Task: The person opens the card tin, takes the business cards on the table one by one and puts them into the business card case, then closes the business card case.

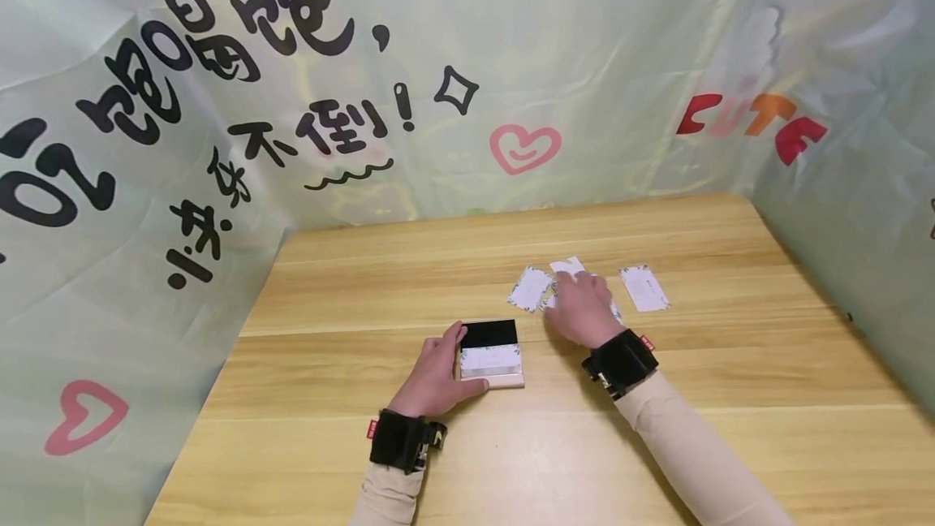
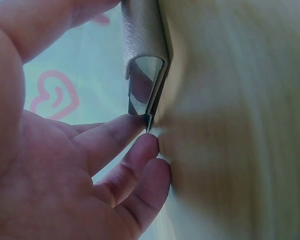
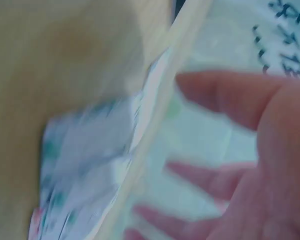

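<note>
My left hand (image 1: pixel 437 372) grips an opened card case (image 1: pixel 491 334) by its left side, thumb at the near edge and fingers at the far corner. The case has a black inner lid and a pale rim, and white printed cards (image 1: pixel 491 360) lie in its lower half. In the left wrist view the case (image 2: pixel 146 30) stands edge-on, with fingertips against its end. My right hand (image 1: pixel 582 311) is over several floral-edged white cards (image 1: pixel 566 266) on the table, partly covering them. Its fingers look spread and hold nothing in the blurred right wrist view.
A separate white card (image 1: pixel 644 289) lies to the right of the group, and another card (image 1: pixel 527 289) lies at the group's left. The wooden table (image 1: pixel 351 428) meets a printed cloth backdrop (image 1: pixel 621 63) at the back and sides.
</note>
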Action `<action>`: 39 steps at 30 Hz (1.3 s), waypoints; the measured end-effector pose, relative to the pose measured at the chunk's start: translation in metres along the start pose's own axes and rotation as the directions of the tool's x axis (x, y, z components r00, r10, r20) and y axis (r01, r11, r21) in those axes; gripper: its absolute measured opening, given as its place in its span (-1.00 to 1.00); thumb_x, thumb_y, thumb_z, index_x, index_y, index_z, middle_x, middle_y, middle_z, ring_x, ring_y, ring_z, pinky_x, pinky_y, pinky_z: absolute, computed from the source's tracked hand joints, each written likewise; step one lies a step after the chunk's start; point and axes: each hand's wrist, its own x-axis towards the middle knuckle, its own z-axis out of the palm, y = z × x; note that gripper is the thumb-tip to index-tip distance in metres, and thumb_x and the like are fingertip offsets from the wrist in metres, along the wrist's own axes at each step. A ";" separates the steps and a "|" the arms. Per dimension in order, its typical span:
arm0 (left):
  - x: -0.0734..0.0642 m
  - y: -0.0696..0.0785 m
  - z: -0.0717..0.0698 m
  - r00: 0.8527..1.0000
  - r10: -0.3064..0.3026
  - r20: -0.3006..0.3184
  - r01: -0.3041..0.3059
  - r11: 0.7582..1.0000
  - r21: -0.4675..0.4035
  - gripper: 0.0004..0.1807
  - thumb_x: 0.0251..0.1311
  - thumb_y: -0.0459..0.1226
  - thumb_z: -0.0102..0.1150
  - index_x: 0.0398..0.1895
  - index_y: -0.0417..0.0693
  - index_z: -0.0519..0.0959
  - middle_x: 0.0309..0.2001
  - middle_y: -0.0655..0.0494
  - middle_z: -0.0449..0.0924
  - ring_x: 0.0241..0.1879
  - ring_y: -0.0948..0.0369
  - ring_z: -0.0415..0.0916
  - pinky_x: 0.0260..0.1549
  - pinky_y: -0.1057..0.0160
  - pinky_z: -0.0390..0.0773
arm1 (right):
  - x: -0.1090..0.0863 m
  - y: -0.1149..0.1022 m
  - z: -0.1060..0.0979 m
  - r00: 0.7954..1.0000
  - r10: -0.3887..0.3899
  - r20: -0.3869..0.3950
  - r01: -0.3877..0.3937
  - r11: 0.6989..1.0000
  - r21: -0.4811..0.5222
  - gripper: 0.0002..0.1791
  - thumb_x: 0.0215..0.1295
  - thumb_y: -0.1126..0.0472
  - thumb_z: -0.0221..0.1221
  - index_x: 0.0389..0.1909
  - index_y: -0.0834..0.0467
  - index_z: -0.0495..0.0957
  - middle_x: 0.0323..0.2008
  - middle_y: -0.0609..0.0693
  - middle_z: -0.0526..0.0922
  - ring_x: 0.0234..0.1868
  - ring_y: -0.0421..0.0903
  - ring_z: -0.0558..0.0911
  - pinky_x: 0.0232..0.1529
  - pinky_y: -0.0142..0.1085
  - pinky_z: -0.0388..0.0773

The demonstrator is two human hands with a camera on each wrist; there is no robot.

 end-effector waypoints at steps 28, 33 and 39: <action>-0.001 0.002 -0.002 1.000 0.012 -0.008 -0.012 1.000 -0.010 0.13 -0.05 0.14 0.34 0.52 0.04 -0.05 0.37 -0.01 0.17 0.22 0.11 0.16 0.14 0.03 0.30 | -0.001 0.004 -0.003 0.986 -0.077 -0.147 0.081 0.996 0.022 -0.70 0.40 0.21 -0.08 -0.49 0.16 0.53 -0.57 0.05 0.45 -0.54 -0.05 0.41 -0.51 -0.19 0.35; -0.001 0.002 -0.002 1.000 0.011 -0.007 -0.011 1.000 -0.011 0.13 -0.05 0.14 0.34 0.52 0.04 -0.06 0.37 -0.01 0.17 0.22 0.12 0.16 0.14 0.04 0.30 | 0.001 0.003 -0.003 0.991 -0.049 -0.126 0.064 0.991 0.117 -0.65 0.46 0.10 -0.14 -0.46 0.15 0.49 -0.64 0.02 0.34 -0.55 -0.04 0.40 -0.48 -0.18 0.32; -0.002 0.002 -0.002 1.000 0.013 -0.005 -0.013 1.000 -0.006 0.12 -0.04 0.13 0.34 0.52 0.05 -0.06 0.38 0.01 0.17 0.22 0.12 0.15 0.14 0.05 0.30 | 0.001 0.000 -0.004 0.986 -0.082 -0.146 0.121 0.953 0.279 -0.65 0.51 0.04 -0.17 -0.31 0.18 0.47 -0.64 0.01 0.33 -0.61 -0.04 0.36 -0.47 -0.16 0.33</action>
